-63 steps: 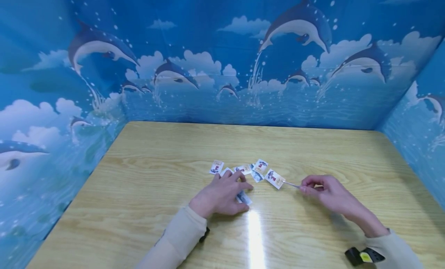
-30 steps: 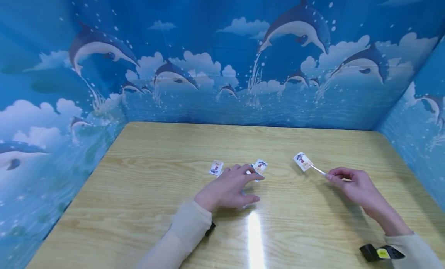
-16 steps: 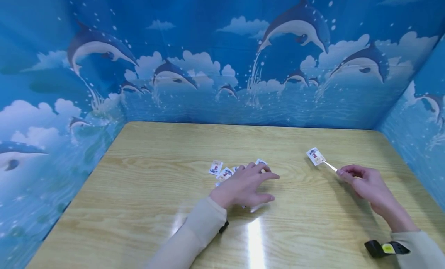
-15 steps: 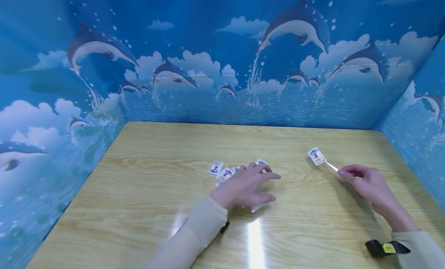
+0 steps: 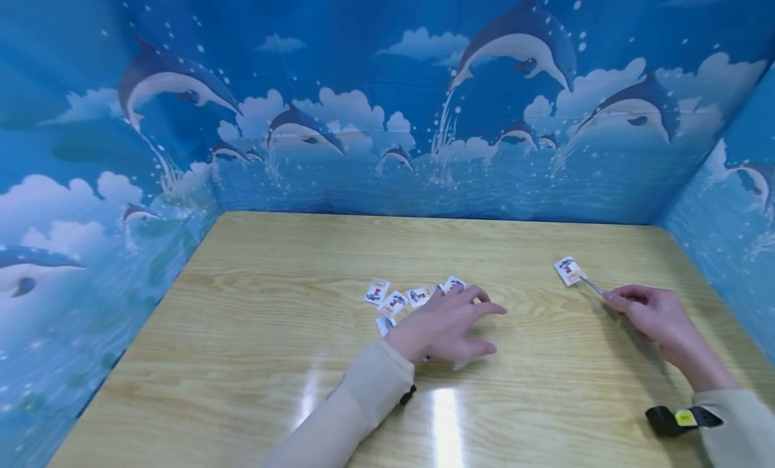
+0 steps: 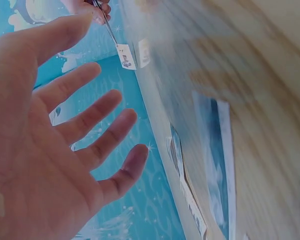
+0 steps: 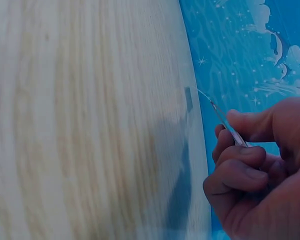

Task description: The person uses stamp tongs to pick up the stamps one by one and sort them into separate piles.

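My right hand [image 5: 656, 317] pinches a pair of slim metal tweezers [image 5: 593, 286] between thumb and fingers. At the tweezers' tip is a small printed stamp [image 5: 569, 271], held a little above the table in the left wrist view. My left hand [image 5: 448, 325] hovers over the middle of the table with spread fingers, holding nothing; its palm shows in the left wrist view. Beside and partly under it lie several stamps, among them a left one [image 5: 377, 291], one near it [image 5: 393, 304] and a bluish one [image 5: 385, 325]. The left hand hides some of them.
The wooden table [image 5: 272, 360] reaches back to a blue dolphin-print curtain [image 5: 363, 179], which also closes off both sides. A bright light reflection [image 5: 446, 427] lies on the table's front part. A black wrist device [image 5: 681, 419] sits at the right sleeve.
The right hand has carried the tweezers and stamp away from the pile, to the right and back. The left hand has shifted rightward, uncovering several stamps on its left.
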Demonstrator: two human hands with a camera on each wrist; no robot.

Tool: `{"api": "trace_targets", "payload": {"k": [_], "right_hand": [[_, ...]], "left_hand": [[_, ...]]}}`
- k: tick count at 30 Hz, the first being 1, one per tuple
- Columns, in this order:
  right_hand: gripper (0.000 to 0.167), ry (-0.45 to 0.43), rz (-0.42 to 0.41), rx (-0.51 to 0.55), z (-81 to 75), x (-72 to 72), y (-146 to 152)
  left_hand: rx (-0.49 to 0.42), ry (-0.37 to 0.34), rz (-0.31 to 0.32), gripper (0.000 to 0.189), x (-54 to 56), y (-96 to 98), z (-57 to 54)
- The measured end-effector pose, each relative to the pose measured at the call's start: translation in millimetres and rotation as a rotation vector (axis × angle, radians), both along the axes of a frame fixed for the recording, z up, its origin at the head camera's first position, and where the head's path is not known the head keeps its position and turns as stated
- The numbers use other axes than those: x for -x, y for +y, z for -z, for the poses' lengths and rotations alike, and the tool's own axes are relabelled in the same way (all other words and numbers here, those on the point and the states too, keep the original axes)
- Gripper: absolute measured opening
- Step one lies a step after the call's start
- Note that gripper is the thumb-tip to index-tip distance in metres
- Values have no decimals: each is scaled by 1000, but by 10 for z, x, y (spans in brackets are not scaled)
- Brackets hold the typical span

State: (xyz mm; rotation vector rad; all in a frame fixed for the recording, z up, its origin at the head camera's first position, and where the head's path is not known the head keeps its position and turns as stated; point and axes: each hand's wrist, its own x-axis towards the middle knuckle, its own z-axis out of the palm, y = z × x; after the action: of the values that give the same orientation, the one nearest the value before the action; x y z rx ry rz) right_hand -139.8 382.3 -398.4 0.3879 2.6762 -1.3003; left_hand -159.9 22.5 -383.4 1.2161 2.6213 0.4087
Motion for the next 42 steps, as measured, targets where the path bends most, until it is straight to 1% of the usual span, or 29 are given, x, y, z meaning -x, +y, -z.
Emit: {"api": "trace_targets", "payload": {"k": [3, 8, 11, 15, 17, 20, 23, 27, 29, 31, 33, 38, 42], "right_hand": [[30, -20, -6, -5, -7, 17, 13], [27, -30, -7, -18, 3, 41, 39], [32, -35, 2, -51, 16, 41, 41], [52, -43, 37, -162, 21, 28, 53], [59, -39, 52, -220, 14, 15, 68], [63, -16, 61, -290, -2, -18, 85], [63, 18, 57, -319, -23, -45, 87], [63, 50, 70, -318, -56, -61, 63], [65, 55, 77, -308, -78, -66, 42], [67, 60, 79, -290, -102, -72, 15], [66, 59, 76, -250, -128, -75, -24], [63, 80, 57, -167, -172, -69, -164], [59, 106, 37, -137, -197, -67, -275]], "left_hand": [[9, 11, 10, 61, -5, 32, 9], [35, 32, 17, 61, -18, 70, 16], [48, 37, 18, 61, -22, 72, 13], [52, 31, 5, 60, -12, 47, 6], [51, 22, -9, 59, 1, 26, 3], [54, 24, -28, 59, 26, -17, -2], [57, 28, -47, 58, 49, -76, -6], [55, 21, -74, 57, 69, -180, -9], [48, 5, -92, 57, 81, -236, -11], [44, -11, -113, 58, 96, -296, -8], [40, -23, -134, 59, 114, -356, -4], [51, -6, -166, 60, 153, -487, 4], [46, 3, -176, 61, 182, -548, 13]]}}
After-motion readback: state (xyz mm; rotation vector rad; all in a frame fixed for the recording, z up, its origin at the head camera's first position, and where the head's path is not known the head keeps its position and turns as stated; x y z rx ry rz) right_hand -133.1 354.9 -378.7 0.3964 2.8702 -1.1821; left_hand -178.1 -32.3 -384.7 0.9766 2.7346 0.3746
